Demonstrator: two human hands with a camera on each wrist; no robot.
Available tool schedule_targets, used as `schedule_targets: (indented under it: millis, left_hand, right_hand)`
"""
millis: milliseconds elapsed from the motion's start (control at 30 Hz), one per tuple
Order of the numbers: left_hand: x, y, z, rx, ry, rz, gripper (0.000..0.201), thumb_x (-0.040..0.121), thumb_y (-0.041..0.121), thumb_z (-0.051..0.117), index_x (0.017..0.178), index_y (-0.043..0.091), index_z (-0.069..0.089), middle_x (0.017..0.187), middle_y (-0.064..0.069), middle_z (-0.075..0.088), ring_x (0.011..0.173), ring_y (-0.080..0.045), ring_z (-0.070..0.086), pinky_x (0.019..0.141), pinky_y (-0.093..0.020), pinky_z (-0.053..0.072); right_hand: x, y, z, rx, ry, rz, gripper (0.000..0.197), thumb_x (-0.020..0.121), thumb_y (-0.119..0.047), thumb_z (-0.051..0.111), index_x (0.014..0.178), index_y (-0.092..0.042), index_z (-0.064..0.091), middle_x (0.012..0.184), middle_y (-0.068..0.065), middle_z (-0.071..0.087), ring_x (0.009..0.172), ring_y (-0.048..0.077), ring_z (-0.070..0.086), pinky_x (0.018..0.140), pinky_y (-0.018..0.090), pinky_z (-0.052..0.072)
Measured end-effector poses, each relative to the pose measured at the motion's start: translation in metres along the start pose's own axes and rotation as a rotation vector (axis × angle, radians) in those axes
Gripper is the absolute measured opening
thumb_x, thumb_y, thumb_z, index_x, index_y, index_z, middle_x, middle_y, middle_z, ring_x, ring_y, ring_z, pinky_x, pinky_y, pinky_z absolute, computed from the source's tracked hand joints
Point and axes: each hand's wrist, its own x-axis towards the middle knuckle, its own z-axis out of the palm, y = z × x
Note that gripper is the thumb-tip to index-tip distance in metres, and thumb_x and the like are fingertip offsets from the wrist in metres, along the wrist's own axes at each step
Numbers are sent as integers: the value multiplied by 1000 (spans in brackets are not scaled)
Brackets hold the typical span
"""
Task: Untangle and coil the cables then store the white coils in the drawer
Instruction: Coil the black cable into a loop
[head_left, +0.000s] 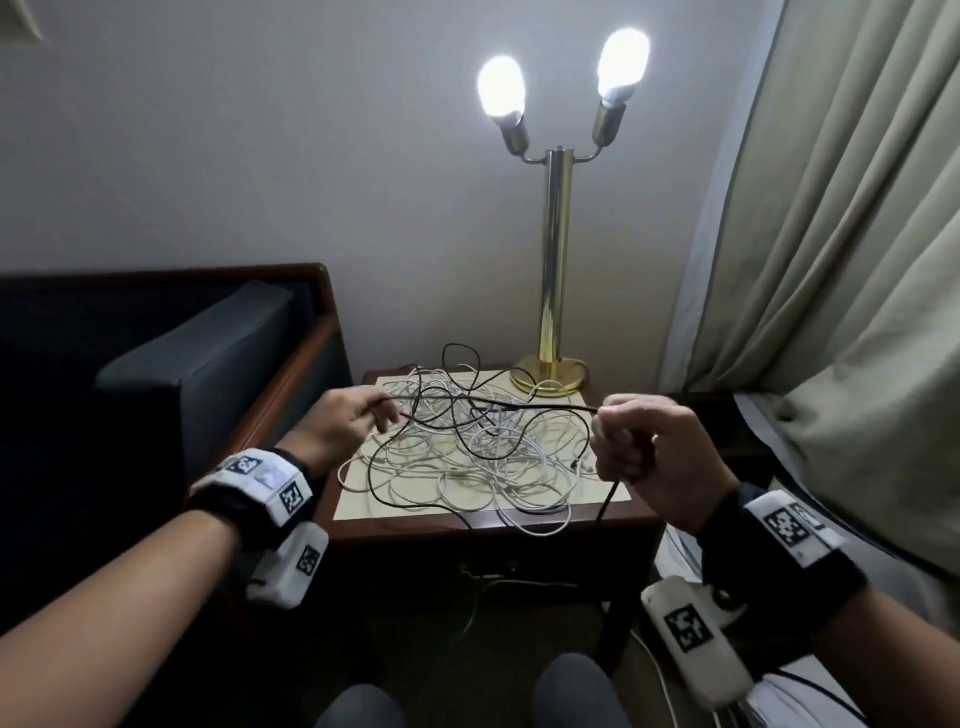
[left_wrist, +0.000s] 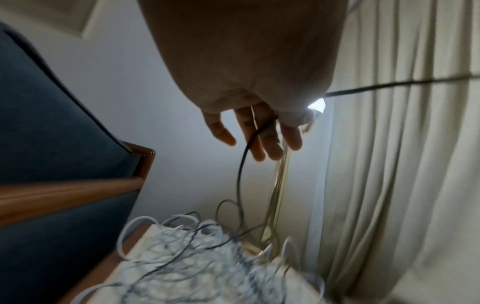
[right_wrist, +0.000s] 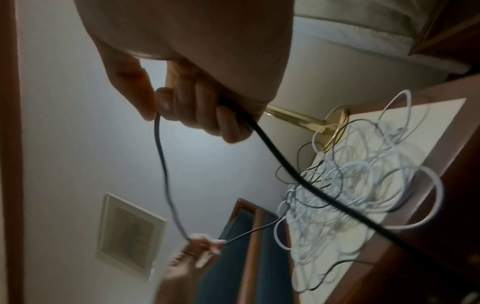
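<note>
- Progress: the task is judged to be at an early stage. No finished coil is being shown in any view, and nothing is being stored yet; the drawer front (head_left: 498, 571) below the surface (head_left: 602, 506) is seen only dimly, and whether it is open cannot be told.
- Work in hand: a black cable (head_left: 493, 408) is being drawn out of the tangle, a span of it being stretched between the two hands above the pile.
- Left hand (head_left: 340, 423): the black cable is being pinched at thumb and fingertips; in the left wrist view the remaining fingers (left_wrist: 270, 144) are being held loosely extended, with the cable running down past them to the pile.
- Right hand (head_left: 644, 447): clenched around the black cable, one length leaving at the thumb, another hanging below the fist past the front edge of the surface.
- White cables (head_left: 467, 457): lying in loose overlapping loops on the surface, between and beyond the hands, with black strands threaded through them; one loop is overhanging the front edge.
- Remaining, as judged: separating the black cable, coiling each cable, placing the white coils in the drawer.
- Lamp (head_left: 556, 260): standing at the rear right corner, its base just beside the tangle.
</note>
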Motion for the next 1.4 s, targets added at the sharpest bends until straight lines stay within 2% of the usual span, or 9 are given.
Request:
schedule_targets:
  millis: [200, 400, 533, 600, 733, 867, 1067, 1200, 1400]
  left_hand:
    - [21, 58, -43, -320, 227, 85, 30, 97, 14, 55, 91, 39, 70, 68, 23, 64, 61, -1, 54, 66, -12, 44]
    - [13, 121, -41, -301, -14, 262, 18, 91, 19, 57, 99, 32, 67, 72, 24, 61, 67, 3, 51, 67, -13, 41]
    - [-3, 130, -30, -386, -129, 330, 21, 88, 14, 57, 105, 23, 66, 77, 24, 59, 72, 4, 52, 69, -10, 38]
    - [-13, 128, -29, -507, -195, 275, 25, 88, 5, 56, 109, 17, 66, 75, 21, 58, 70, 3, 51, 66, -9, 38]
    - [-30, 115, -37, -915, -288, 154, 19, 73, 6, 59, 85, -2, 70, 77, 0, 63, 75, -13, 58, 69, -19, 43]
    - [-43, 102, -38, -946, -128, 23, 31, 76, 22, 67, 65, -7, 63, 61, -8, 45, 59, -27, 47, 58, -39, 34]
    - [-60, 82, -39, -736, -297, -40, 30, 61, 25, 68, 43, 13, 48, 58, -12, 32, 61, -34, 26, 60, -47, 21]
    - [-65, 66, -38, -586, -230, -61, 17, 60, 31, 69, 54, 16, 65, 65, -4, 56, 73, -22, 50, 69, -25, 41]
    - [-62, 56, -23, -456, -168, -163, 50, 66, 48, 72, 111, 28, 65, 117, 9, 62, 109, -5, 58, 87, -23, 47]
  right_hand:
    - [11, 39, -5, -605, -48, 243, 12, 65, -8, 60, 70, -3, 69, 73, 11, 68, 68, 15, 60, 57, 16, 45]
    - [45, 50, 29, -537, 134, 103, 38, 77, 11, 56, 103, -17, 58, 100, 8, 60, 69, 9, 53, 56, 17, 41]
    - [58, 49, 47, -348, -59, 11, 73, 59, 5, 61, 123, -29, 52, 133, 23, 51, 79, 26, 53, 61, 25, 43]
    - [63, 56, 51, -412, -189, 32, 83, 56, 2, 61, 133, -28, 48, 142, 8, 49, 80, 28, 57, 62, 27, 47]
    - [68, 78, 57, -559, -388, 131, 89, 68, 15, 62, 132, -44, 43, 134, 0, 50, 75, 26, 58, 64, 31, 46]
    - [66, 88, 63, -963, -393, 39, 63, 77, 9, 65, 120, -36, 53, 105, -13, 46, 74, -8, 48, 63, 8, 40]
    - [80, 94, 65, -1017, -245, 2, 11, 85, -5, 67, 82, -16, 64, 79, -6, 61, 75, 14, 53, 71, 29, 45]
    - [87, 81, 63, -797, -24, -39, 26, 84, -5, 69, 70, -25, 61, 60, -2, 57, 46, 0, 43, 45, 17, 34]
    - [73, 27, 89, -859, 77, -597, 5, 76, -10, 77, 78, -12, 74, 69, -6, 62, 56, -5, 50, 55, 6, 32]
